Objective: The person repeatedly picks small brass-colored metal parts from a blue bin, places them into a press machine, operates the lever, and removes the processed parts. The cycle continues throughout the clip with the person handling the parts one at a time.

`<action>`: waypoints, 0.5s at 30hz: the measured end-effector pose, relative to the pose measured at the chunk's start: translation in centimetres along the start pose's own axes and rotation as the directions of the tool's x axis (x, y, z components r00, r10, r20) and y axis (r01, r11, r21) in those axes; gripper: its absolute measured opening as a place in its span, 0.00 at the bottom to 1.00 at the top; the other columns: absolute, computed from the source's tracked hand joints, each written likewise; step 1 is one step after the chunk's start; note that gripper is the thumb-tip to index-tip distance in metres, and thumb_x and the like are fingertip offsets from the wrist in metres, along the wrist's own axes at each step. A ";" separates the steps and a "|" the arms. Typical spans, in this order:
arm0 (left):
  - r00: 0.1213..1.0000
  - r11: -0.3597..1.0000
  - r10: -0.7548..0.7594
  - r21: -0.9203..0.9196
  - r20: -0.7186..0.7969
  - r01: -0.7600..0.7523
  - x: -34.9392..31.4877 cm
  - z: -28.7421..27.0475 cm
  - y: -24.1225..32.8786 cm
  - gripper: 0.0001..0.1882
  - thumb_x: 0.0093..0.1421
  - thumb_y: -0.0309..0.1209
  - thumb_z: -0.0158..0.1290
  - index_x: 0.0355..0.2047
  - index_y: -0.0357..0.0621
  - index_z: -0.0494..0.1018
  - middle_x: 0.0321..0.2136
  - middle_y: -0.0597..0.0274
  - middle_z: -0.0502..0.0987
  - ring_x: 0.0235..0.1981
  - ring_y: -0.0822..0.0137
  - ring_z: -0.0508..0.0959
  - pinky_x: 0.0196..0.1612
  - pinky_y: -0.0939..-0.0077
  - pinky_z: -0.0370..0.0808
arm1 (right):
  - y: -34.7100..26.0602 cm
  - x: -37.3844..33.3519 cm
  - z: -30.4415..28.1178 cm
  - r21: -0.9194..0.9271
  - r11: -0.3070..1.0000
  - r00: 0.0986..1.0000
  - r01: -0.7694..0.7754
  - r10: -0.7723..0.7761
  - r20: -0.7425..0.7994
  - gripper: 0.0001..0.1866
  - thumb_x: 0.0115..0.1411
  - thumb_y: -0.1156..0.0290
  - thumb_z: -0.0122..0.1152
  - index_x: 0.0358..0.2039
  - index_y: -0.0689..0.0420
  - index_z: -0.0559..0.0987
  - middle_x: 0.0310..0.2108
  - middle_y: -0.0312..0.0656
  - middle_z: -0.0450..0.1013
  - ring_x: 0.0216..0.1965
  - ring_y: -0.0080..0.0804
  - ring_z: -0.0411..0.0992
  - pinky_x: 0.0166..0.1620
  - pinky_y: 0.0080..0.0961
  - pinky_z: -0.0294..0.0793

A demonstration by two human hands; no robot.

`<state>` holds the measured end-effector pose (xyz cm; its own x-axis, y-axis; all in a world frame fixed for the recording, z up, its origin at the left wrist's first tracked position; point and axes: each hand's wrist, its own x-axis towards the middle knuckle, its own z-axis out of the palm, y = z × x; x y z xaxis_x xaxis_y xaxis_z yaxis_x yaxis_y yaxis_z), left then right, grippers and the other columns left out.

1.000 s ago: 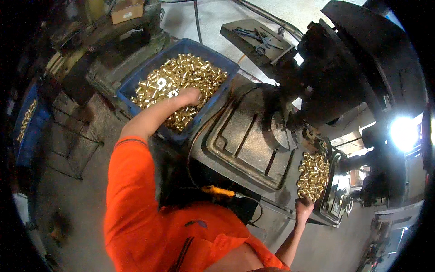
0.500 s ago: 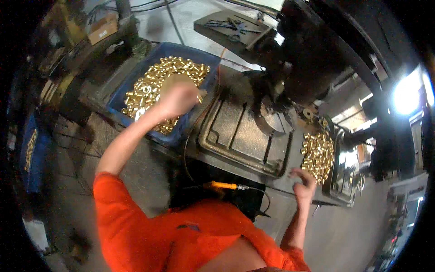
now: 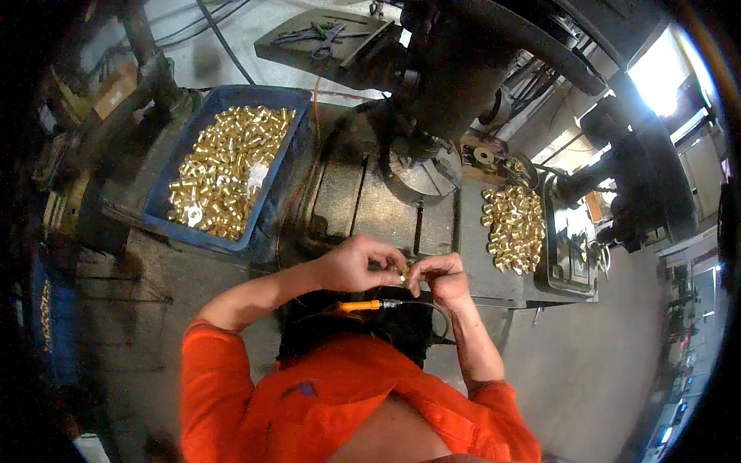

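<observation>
A small brass fitting (image 3: 404,273) sits between my two hands, just in front of the machine table's near edge. The fingertips of my left hand (image 3: 359,264) pinch it from the left. From the other side, the curled fingers of my right hand (image 3: 441,278) close on it too. My fingers cover most of the fitting. To the left is a blue bin (image 3: 158,212) heaped with brass fittings (image 3: 231,158). A loose pile of similar brass fittings (image 3: 515,231) lies on the bench to the right.
A slotted metal machine table (image 3: 340,197) with a round fixture (image 3: 421,174) stands ahead, under a dark machine head (image 3: 455,69). An orange-handled air gun (image 3: 359,306) with a hose lies near my body. Scissors (image 3: 328,42) rest on a far tray (image 3: 278,54); a metal tray (image 3: 567,282) stands far right.
My left hand has moved from above the blue bin to the middle, bringing a brass fitting. My right hand has come left from beside the right pile, and both hands now meet. The view has shifted.
</observation>
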<state>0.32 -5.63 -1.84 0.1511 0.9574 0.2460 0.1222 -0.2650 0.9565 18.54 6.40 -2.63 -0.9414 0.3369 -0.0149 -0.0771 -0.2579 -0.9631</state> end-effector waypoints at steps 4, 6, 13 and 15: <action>0.969 0.845 -0.247 -0.488 0.009 0.220 0.7 0.7 -0.6 0.11 0.60 0.29 0.46 0.39 0.32 0.66 0.30 0.56 0.74 0.30 0.62 0.77 0.36 0.73 0.74 | -0.8 0.4 -0.7 0.014 0.999 0.999 0.041 -0.042 0.008 0.15 0.33 0.85 0.43 0.24 0.70 0.76 0.22 0.46 0.72 0.21 0.31 0.70 0.25 0.23 0.69; 0.970 0.786 -0.241 -0.583 0.018 0.206 1.1 1.2 -1.1 0.13 0.61 0.32 0.43 0.38 0.32 0.67 0.29 0.54 0.74 0.26 0.60 0.77 0.32 0.72 0.75 | -1.1 0.8 -0.9 0.035 0.999 1.000 0.026 -0.025 -0.013 0.15 0.33 0.85 0.43 0.23 0.70 0.75 0.22 0.47 0.72 0.21 0.31 0.70 0.25 0.23 0.69; 0.882 0.808 -0.383 -0.562 -0.273 0.177 2.3 -1.8 -3.7 0.14 0.57 0.33 0.49 0.36 0.32 0.69 0.26 0.52 0.75 0.23 0.62 0.77 0.28 0.72 0.75 | -1.3 0.0 -3.6 -0.187 0.973 0.965 0.137 -0.174 -0.199 0.18 0.29 0.84 0.38 0.22 0.70 0.74 0.21 0.45 0.71 0.25 0.32 0.70 0.30 0.23 0.69; 0.858 0.887 -0.342 -0.434 -0.384 0.160 3.7 -3.8 -5.7 0.14 0.56 0.34 0.50 0.35 0.32 0.69 0.26 0.52 0.74 0.23 0.63 0.77 0.27 0.73 0.75 | -1.5 -1.2 -5.1 -0.071 0.972 0.953 0.222 -0.232 -0.194 0.17 0.30 0.83 0.38 0.22 0.69 0.75 0.21 0.46 0.71 0.24 0.32 0.69 0.29 0.24 0.68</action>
<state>-3.58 -0.16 -5.77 -0.2888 0.9557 -0.0561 -0.2933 -0.0326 0.9555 21.41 10.99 -2.52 -0.8156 0.5570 0.1568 -0.2608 -0.1120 -0.9589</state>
